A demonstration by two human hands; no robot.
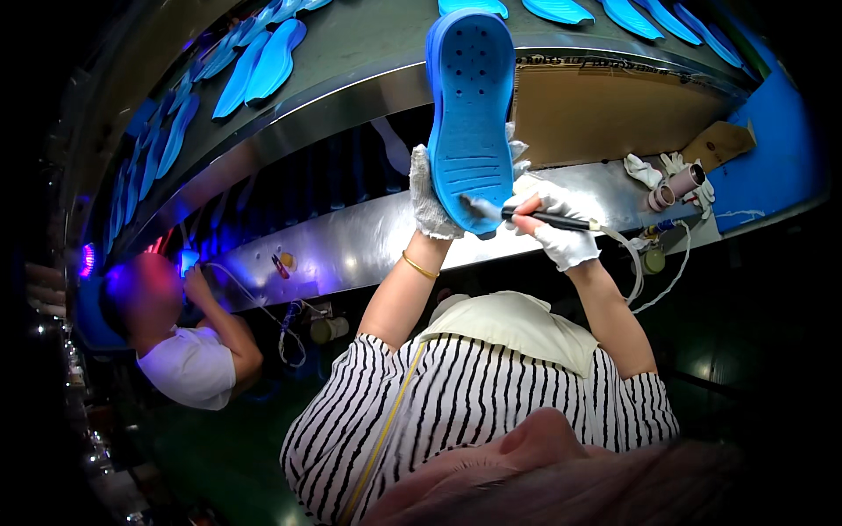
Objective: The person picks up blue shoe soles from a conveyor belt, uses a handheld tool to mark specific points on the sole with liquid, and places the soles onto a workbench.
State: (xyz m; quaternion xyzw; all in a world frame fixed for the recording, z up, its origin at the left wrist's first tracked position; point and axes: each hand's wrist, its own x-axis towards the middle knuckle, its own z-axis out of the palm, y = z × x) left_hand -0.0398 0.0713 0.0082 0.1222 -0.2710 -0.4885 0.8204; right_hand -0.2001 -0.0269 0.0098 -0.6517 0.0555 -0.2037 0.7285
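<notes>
A blue shoe sole [476, 110] stands nearly upright in front of me, with small holes at its far end and cut lines near the close end. My left hand [428, 200], in a white knit glove, is closed around its sides from behind, so some fingers are hidden. In my right hand [566, 241], also gloved but with bare fingertips showing, is a black-handled brush [554, 220]. Its bristles touch the sole's near end at the right of my left hand. A pale hose [633, 254] runs from the brush's handle end.
Several blue soles [274, 63] lie on a dark conveyor belt [368, 48] beyond a metal ledge [342, 232]. At the right sit a cardboard panel [605, 110], a pinkish cylinder [686, 181] and white gloves [645, 171]. A co-worker in a white shirt [189, 366] sits at the left.
</notes>
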